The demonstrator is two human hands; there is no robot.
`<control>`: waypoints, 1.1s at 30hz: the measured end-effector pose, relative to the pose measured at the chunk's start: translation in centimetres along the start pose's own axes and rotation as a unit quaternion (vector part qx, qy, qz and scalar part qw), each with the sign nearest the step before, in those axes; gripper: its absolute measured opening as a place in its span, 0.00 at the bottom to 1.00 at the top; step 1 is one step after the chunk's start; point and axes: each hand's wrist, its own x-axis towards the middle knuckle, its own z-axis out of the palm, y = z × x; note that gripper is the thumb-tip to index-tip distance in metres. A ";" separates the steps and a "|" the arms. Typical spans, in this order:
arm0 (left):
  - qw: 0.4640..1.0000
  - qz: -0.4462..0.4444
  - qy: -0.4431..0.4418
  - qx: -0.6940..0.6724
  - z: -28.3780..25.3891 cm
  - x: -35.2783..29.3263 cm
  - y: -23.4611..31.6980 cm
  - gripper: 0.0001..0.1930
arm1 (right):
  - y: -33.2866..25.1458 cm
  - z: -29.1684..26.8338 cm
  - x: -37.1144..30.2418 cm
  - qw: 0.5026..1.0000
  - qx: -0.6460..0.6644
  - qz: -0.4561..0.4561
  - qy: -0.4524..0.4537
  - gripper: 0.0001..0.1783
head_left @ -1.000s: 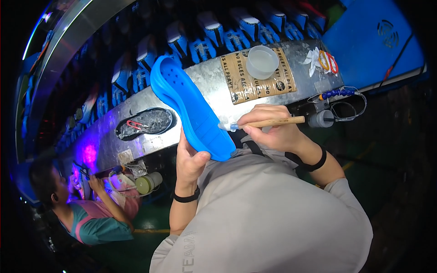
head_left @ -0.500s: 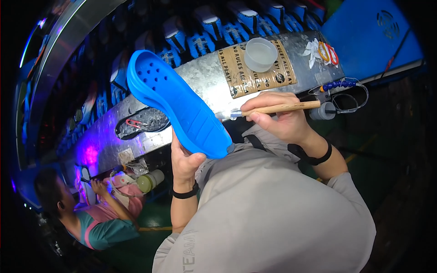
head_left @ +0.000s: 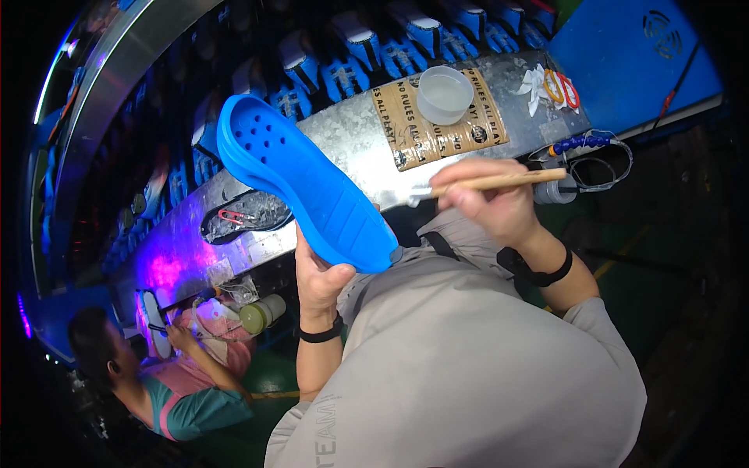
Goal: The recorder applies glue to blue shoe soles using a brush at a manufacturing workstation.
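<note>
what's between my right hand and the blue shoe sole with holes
In the head view, the pale tip of the wooden-handled brush juts from your right hand; past it, shiny grey metal bench shows before the blue sole.

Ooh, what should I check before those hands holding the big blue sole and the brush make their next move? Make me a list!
1. Left hand holding the blue sole near its heel: ok.
2. Right hand gripping the brush by its wooden handle: ok.
3. Brush tip apart from the sole: ok, there is a gap between them.
4. Cup upright: ok, it stands on the cardboard.
5. Sole's inside evenly coated: cannot tell, no coating shows clearly.
6. Brush bristles wet: cannot tell, they are blurred.
</note>
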 end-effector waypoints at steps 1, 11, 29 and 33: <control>1.000 0.001 -0.001 -0.001 0.0 0.1 0.1 0.58 | -0.1 -0.4 0.3 1.000 0.009 0.004 0.029 0.10; 0.999 -0.008 0.032 -0.004 0.2 -0.2 0.0 0.62 | 1.7 -3.8 2.9 0.991 -0.039 0.010 0.129 0.11; 0.998 -0.056 -0.012 0.006 4.2 0.0 1.3 0.62 | 2.0 1.7 4.7 0.993 -0.030 -0.109 0.025 0.10; 0.998 -0.061 -0.027 0.011 4.2 0.1 1.2 0.62 | 2.1 1.4 5.0 0.969 -0.147 -0.199 0.020 0.09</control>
